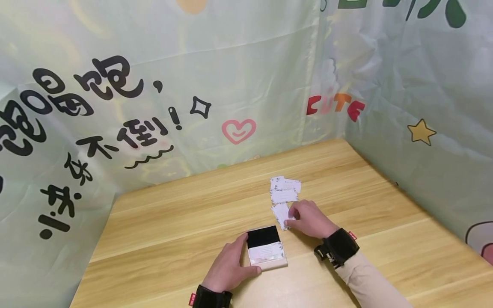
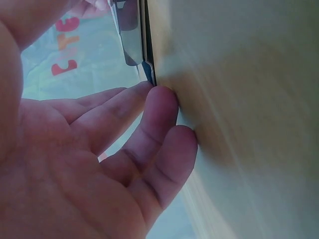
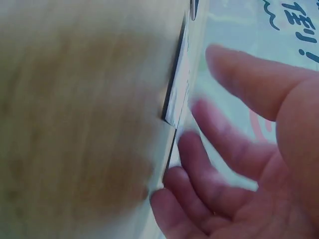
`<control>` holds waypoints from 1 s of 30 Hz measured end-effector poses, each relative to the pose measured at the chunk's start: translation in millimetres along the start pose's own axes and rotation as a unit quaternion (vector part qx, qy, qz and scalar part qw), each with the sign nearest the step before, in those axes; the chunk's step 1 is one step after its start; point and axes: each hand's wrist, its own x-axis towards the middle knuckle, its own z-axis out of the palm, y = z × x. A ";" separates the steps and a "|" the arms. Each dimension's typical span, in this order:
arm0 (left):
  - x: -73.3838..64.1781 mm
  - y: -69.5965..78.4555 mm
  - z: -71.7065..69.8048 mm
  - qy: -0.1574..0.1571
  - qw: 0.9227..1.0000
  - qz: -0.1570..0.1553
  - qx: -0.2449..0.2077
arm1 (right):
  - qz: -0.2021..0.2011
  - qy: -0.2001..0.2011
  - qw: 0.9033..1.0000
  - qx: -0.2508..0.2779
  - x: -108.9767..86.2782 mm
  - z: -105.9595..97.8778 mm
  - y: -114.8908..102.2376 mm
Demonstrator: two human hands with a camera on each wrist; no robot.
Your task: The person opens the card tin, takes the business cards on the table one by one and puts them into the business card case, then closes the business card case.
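A business card case (image 1: 263, 239) lies unfolded on the table, one half showing black lining, the other holding a white printed card (image 1: 265, 252). My left hand (image 1: 230, 262) grips it from the left, with a fingertip at its upper left corner and the thumb at its lower edge. In the left wrist view, the fingertips (image 2: 162, 102) sit right at the case's edge. My right hand (image 1: 310, 219) hovers at a loose card (image 1: 281, 214), partly covering it. In the right wrist view, thumb and forefinger stand apart beside the card's (image 3: 178, 94) edge, nothing between them.
Beyond the nearest loose card, several more white cards (image 1: 284, 196) lie overlapping on the wooden table (image 1: 173, 231). Printed fabric walls (image 1: 246, 72) stand along the table's back and right sides. Both wrists wear black camera bands (image 1: 339, 247).
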 end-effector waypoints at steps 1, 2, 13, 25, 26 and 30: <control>-0.2 0.2 -0.1 0.000 1.000 -0.002 -0.001 | 0.008 -0.001 1.000 -0.014 -0.3 -0.2 0.3; -0.3 0.3 -0.2 0.000 1.000 -0.002 0.000 | 0.015 -0.006 1.000 -0.025 -0.7 -0.2 0.6; -0.7 0.9 0.9 0.002 1.000 -0.007 -0.001 | 0.073 -0.019 0.997 -0.017 -3.0 -3.3 -0.1; -0.6 0.2 1.1 0.001 1.000 -0.005 0.002 | 0.103 0.065 0.991 -0.053 -2.1 -6.3 3.2; -0.5 0.1 1.3 0.001 1.000 -0.005 0.003 | 0.106 0.062 0.990 -0.063 -2.9 -6.8 3.1; -0.2 -0.2 1.5 0.001 1.000 -0.003 0.004 | 0.120 0.029 0.990 -0.065 -3.8 -8.3 4.2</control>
